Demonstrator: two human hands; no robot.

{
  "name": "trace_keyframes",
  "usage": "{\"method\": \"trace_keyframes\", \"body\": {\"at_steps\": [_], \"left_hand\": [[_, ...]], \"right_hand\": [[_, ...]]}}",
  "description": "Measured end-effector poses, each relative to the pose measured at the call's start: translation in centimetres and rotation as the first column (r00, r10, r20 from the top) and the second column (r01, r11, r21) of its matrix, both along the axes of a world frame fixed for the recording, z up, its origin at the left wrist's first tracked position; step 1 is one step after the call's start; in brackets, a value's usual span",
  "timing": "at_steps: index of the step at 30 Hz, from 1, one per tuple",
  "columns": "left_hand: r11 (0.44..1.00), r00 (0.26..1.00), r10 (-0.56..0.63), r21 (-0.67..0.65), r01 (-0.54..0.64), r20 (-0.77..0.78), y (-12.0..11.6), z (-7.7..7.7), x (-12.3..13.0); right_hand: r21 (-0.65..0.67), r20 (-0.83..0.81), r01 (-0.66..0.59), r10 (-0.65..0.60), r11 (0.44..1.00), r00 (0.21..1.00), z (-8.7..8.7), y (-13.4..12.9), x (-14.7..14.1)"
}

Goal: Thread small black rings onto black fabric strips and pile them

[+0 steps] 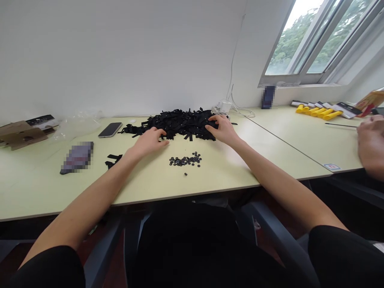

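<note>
We have both bare hands forward over the pale desk [150,188], at a long, low pile of black strips [180,122] that lies along the wall. Our left grip [150,141] is at the near edge of that pile, left of its middle; the thumb and forefinger stand apart, so we read it as released, with loose strips just beyond the fingertips. Our right grip [224,129] comes in at the pile's right end, also released, with the thumb and forefinger spread wide and their tips against the strips. The bulk of the pile thus lies between our two grips and a little beyond them; whether the left fingertips touch it, we cannot tell.

Nearer to us than the pile, between our forearms, lies a scatter of small black rings [184,161], apart from both grips. One single ring [185,174] sits closer to us than the rest. A few separate strips [113,161] lie beside our left forearm, and past them a phone [110,130] rests near the pile's left tail. A white charger [225,107] with its cable stands just behind our right grip. Farther right, yellow-handled items [319,113] lie in a row, and a co-worker's hand [372,140] is at the end of a thin dark rod [340,125].
</note>
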State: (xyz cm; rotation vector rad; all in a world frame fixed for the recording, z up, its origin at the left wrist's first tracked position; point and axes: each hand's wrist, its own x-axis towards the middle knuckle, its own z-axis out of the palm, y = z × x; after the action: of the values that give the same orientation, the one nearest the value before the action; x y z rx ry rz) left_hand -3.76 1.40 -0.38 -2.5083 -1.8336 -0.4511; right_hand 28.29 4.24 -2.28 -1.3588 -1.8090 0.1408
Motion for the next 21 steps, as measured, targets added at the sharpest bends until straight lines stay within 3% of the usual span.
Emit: {"method": "trace_keyframes", "body": {"at_steps": [3, 7, 9, 12, 16, 18, 21], "left_hand": [[0.969, 0.971, 0.208, -0.113, -0.222, -0.118, 1.4, 1.9, -4.4], [0.825, 0.882, 0.448, -0.313, -0.470, -0.144, 1.9, 4.2, -11.8], [0.725, 0.821, 0.570, -0.469, -0.505, -0.003, 1.5, 4.6, -14.9], [0.679, 0.823, 0.560, -0.620, -0.393, 0.092, 0.8, 4.3, -17.5], [0.695, 0.826, 0.543, -0.633, -0.340, 0.152, 0.3, 3.6, -17.6], [0.743, 0.843, 0.502, -0.596, -0.304, 0.196, 0.3, 3.6, -16.8], [0.862, 0.872, 0.392, -0.449, -0.237, 0.292, 0.7, 3.7, -14.7]], "right_hand": [[-0.070, -0.016, -0.063, 0.062, 0.996, 0.998, 0.0, -0.3, -0.2], [-0.115, 0.039, -0.244, 0.250, 0.963, 0.967, -0.9, -1.8, -2.5], [-0.151, 0.061, -0.312, 0.324, 0.938, 0.944, -1.3, -2.5, -3.6], [-0.187, 0.067, -0.354, 0.372, 0.916, 0.926, -1.7, -3.0, -4.4], [-0.164, 0.052, -0.362, 0.374, 0.918, 0.926, -1.4, -3.0, -4.1], [-0.157, 0.036, -0.358, 0.368, 0.920, 0.929, -1.2, -2.8, -3.8], [-0.130, 0.022, -0.361, 0.367, 0.923, 0.930, -1.1, -2.7, -3.8]]}}
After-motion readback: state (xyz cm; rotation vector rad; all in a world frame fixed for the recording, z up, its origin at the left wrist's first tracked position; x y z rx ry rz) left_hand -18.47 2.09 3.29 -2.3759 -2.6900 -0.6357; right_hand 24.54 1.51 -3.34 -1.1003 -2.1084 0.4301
